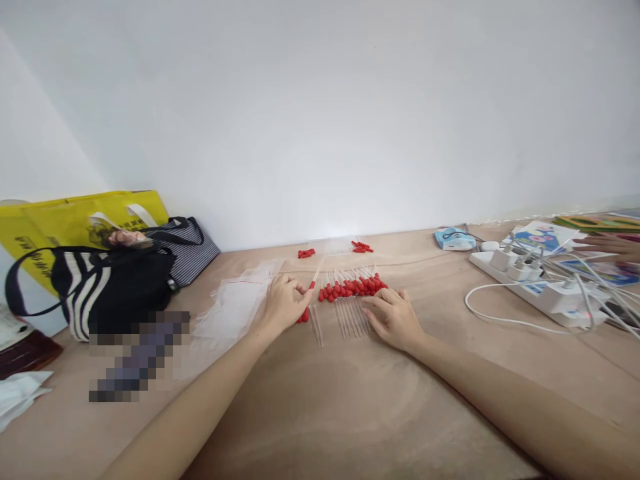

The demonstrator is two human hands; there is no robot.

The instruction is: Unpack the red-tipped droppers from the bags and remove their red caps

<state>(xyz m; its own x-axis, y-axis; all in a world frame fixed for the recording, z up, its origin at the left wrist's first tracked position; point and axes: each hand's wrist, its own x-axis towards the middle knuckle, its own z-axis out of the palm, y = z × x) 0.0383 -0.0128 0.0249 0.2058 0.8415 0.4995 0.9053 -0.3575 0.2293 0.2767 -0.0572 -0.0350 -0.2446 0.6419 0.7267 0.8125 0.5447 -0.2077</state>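
Red-bulbed droppers [350, 288] partly set apart, a larger row left between the hands

At far left a black bag [120, 290] is seen, then clear plastic sleeves [233, 300] laid beside the left hand [286, 300]. By its thumb and fingertips, narrowly pinched, a single dropper [313, 285] appears to be held; a few more lie just below. At the back of the table [310, 407] a small cluster [307, 253] and a second cluster [362, 247] are placed, seemingly already portioned. The middle row is judged not yet dealt with. At its right end the right hand [395, 317] is rested, fingers curled; whether anything is gripped cannot be told
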